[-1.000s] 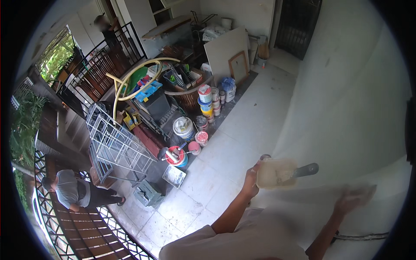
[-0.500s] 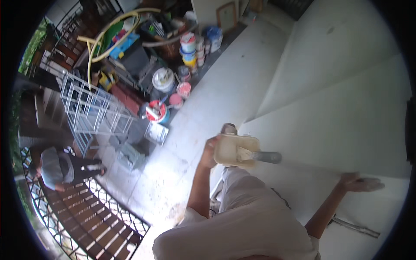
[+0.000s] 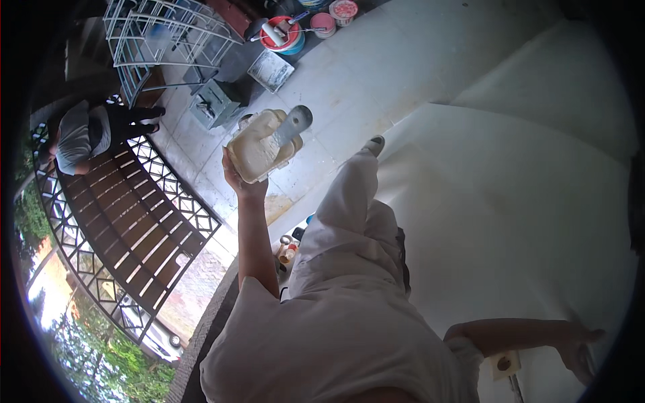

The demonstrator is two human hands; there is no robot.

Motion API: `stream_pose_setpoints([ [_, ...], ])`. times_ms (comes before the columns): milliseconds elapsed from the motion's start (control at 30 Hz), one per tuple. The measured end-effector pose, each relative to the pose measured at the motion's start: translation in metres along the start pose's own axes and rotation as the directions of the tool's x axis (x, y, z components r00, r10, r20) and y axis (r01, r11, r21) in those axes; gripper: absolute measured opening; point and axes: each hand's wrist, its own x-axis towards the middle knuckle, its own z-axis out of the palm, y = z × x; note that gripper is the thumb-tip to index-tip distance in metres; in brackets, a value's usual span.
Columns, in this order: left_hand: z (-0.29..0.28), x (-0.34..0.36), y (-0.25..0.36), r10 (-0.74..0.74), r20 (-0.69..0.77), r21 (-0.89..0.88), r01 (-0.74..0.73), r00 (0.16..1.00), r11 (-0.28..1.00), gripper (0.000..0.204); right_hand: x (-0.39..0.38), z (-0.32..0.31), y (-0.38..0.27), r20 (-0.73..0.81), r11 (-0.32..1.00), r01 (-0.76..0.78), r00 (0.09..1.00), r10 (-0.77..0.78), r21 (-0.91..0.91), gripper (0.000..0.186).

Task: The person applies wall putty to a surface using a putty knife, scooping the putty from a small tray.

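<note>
My left hand [image 3: 240, 176] grips a cream plastic tub [image 3: 255, 156] of pale paste, raised above the tiled floor; a grey scraper [image 3: 294, 122] sticks out of it. My right hand [image 3: 572, 349] is at the lower right against the white wall [image 3: 510, 208], fingers partly bent round something greyish that I cannot make out, dim near the rim. Below that forearm a small beige fitting [image 3: 505, 364] with a cable shows on the wall. My trousered leg and shoe [image 3: 376, 144] show beyond my shirt.
A co-worker [image 3: 84, 134] bends at the dark railing [image 3: 134, 228] on the left. Metal racks [image 3: 161, 40], a green box [image 3: 213, 101], a paint tray [image 3: 270, 70], buckets [image 3: 282, 33] stand on the tiles [image 3: 396, 60]. Small items [image 3: 289, 250] lie by a low ledge; trees show outside.
The view has tilted down toward my body. My left hand with the tub has moved left and up in the picture; my right hand has moved lower along the wall.
</note>
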Motion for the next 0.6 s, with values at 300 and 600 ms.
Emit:
stream_pose_setpoints([
  [300,-0.064,0.087,0.097,0.334,-0.002,0.329,-0.315,0.943,0.890,0.051,-0.040,0.052,-0.119,-0.165,0.938,0.099,0.973,-0.161,-0.332,0.071],
  [600,-0.285,0.369,-0.006,0.131,-0.015,0.104,-0.129,0.991,0.986,0.056,-0.382,0.270,-0.672,0.110,0.344,-0.579,-0.400,-0.910,0.739,0.029],
])
